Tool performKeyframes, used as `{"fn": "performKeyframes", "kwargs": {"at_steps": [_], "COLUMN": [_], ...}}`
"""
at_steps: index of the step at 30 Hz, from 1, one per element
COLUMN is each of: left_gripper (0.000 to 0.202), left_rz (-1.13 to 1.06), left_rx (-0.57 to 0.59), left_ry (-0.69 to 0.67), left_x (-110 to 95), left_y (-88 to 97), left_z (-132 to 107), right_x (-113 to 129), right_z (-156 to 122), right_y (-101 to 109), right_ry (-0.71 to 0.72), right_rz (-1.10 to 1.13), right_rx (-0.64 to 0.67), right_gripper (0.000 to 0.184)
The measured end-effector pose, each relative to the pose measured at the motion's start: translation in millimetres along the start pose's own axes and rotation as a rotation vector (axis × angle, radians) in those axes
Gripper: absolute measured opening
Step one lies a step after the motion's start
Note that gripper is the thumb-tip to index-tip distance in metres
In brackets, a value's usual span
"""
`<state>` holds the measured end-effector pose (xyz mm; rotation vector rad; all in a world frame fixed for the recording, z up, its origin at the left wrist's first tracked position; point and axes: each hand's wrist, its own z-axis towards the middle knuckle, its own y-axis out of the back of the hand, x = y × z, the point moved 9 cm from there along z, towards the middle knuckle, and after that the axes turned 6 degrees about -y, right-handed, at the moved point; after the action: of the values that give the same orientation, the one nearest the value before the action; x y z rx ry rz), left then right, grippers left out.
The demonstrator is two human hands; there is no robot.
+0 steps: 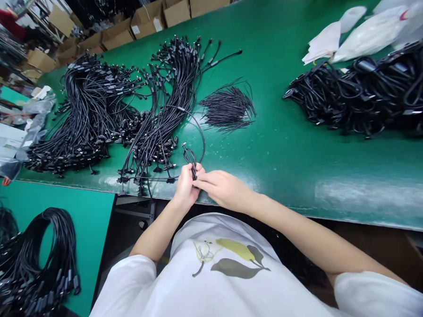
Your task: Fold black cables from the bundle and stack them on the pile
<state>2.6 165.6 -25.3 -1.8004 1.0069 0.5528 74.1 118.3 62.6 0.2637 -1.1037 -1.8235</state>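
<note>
At the near edge of the green table (pixel 290 148), my left hand (pixel 186 184) and my right hand (pixel 221 187) meet, both closed on one thin black cable (pixel 191 158). The cable is folded into a small bundle at my fingertips, and one loop of it arcs up over the table to about mid-depth. Just left of my hands lies a heap of similar black cables (pixel 156 122) with small connectors. A fan of short black ties (pixel 228 107) lies behind my hands, a little to the right.
A second large cable heap (pixel 86 114) fills the table's left end. Thicker coiled black cables (pixel 371 91) and white plastic bags (pixel 367 32) sit at the far right. Cardboard boxes (pixel 148 20) line the far edge. More coiled cables (pixel 32 262) lie on a lower surface at left.
</note>
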Motion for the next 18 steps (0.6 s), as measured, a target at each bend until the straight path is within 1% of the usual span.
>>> {"fn": "performKeyframes", "kwargs": {"at_steps": [1, 3, 5, 6, 8, 10, 11, 13, 16, 18], "left_gripper": [0.033, 0.032, 0.034, 0.036, 0.039, 0.042, 0.042, 0.039, 0.033, 0.030], "left_rz": [0.043, 0.149, 0.279, 0.357, 0.531, 0.689, 0.750, 0.829, 0.968, 1.101], "left_rx": [0.034, 0.148, 0.307, 0.393, 0.550, 0.669, 0.705, 0.740, 0.724, 0.688], "left_ry": [-0.005, 0.004, 0.048, 0.073, 0.106, 0.122, 0.121, 0.108, 0.037, -0.073], "left_x": [0.2, 2.6, 8.7, 12.4, 19.2, 25.0, 26.9, 28.9, 27.3, 21.8], "left_y": [-1.9, -8.2, -14.3, -16.2, -16.4, -14.0, -12.6, -11.4, -11.9, -13.9], "left_z": [-1.2, -5.7, -13.8, -19.0, -30.3, -40.2, -43.6, -47.4, -44.8, -40.2], "right_x": [-6.1, -16.2, -19.6, -19.0, -16.4, -14.9, -14.5, -14.4, -13.4, -11.6], "right_z": [1.3, 6.5, 12.2, 13.1, 8.0, -4.4, -11.9, -24.9, -36.8, -39.8], "right_y": [8.3, 23.8, 30.3, 28.0, 16.1, 2.0, -4.0, -10.4, -12.0, -12.1], "right_ry": [-0.026, -0.044, 0.009, 0.056, 0.142, 0.168, 0.164, 0.137, 0.129, 0.146], "right_rz": [0.024, -0.021, -0.124, -0.166, -0.206, -0.205, -0.198, -0.188, -0.197, -0.208], "right_rx": [-0.013, -0.031, 0.010, 0.064, 0.207, 0.339, 0.385, 0.412, 0.375, 0.353], "right_gripper": [0.032, 0.035, 0.036, 0.034, 0.031, 0.032, 0.031, 0.026, 0.022, 0.022]}}
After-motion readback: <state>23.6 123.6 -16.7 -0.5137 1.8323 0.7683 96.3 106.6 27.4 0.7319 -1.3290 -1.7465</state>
